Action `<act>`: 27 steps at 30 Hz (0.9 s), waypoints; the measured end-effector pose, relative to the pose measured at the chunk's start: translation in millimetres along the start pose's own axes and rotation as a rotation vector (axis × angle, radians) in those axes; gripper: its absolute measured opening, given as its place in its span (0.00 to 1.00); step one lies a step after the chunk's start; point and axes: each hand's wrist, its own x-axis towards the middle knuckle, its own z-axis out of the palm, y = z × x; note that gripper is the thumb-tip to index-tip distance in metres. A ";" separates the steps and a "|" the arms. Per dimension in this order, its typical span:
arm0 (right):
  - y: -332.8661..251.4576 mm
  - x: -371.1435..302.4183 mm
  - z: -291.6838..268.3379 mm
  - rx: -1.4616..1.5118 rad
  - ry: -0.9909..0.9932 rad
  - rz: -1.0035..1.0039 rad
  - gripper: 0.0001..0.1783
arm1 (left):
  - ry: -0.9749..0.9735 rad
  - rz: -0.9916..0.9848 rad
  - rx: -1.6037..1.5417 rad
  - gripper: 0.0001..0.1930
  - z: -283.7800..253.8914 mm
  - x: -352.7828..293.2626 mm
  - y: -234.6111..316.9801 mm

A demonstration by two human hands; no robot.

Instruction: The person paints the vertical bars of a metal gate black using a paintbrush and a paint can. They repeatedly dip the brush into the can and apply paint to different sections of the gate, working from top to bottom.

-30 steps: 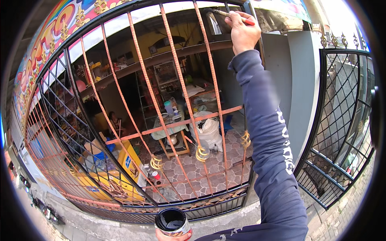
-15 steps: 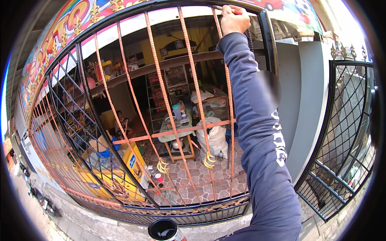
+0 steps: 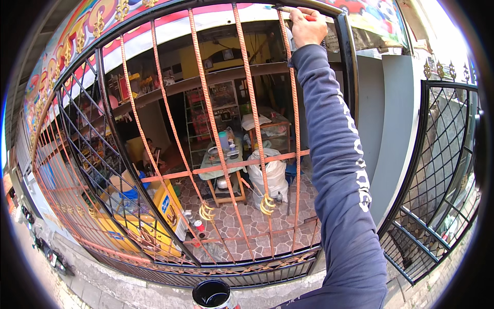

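Reddish-orange and black steel-bar grille (image 3: 222,167) spans the middle of the view, upright, in front of a shaded shop interior. Right grip (image 3: 307,27): fingers clenched on a slim-handled paintbrush (image 3: 284,9), raised to the upper right, dark tip by the head of the rightmost clearly seen twisted bar, just below the top rail. Whether bristles touch metal is too small to tell.

Progress, judged by colour: curved black top rail (image 3: 141,20), thick black right post (image 3: 350,62) and black left post (image 3: 106,100) look coated. Remaining: twisted vertical bars, the flat cross rail and a lower rail, all reddish; far-left bars likewise. Estimate: frame largely done, infill mostly not.

Supply: round paint tin (image 3: 231,304) with glossy black contents, at the lower edge. Left grip out of view; its state cannot be told.

In the way: gold crescent ornaments (image 3: 266,204) on the bars probably need cutting around; navy sleeve (image 3: 342,170) covers the right portion.

Beyond: cloth-covered wooden tabletop (image 3: 213,174), bulging white sack (image 3: 271,177), yellow box-shaped cabinet (image 3: 165,203). Right side, apart: black lattice gate (image 3: 422,225).
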 end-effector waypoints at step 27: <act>-10.9 -15.1 -10.4 0.150 -0.001 -0.011 0.07 | -0.027 0.043 0.095 0.47 7.8 -4.5 -0.4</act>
